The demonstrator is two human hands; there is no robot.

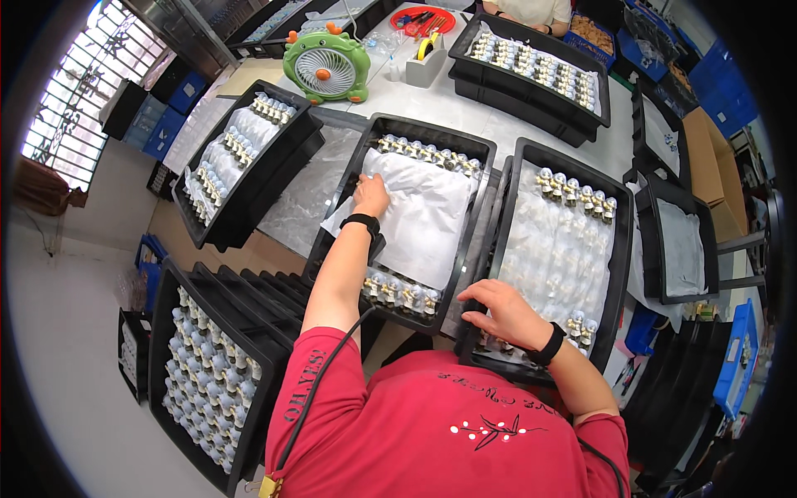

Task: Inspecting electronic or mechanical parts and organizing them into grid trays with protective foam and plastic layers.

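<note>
The left hand (pixel 371 196) presses flat, fingers spread, on white paper (pixel 423 217) to hold it down; the right hand (pixel 504 313) (fingers curled) grips the tray (pixel 508 217) at three o'clock.

A brown cardboard box (pixel 716 170) stands at my far right, beyond the black trays. Blue plastic crates (pixel 168 129) sit on the floor far to my left, near the window.
</note>
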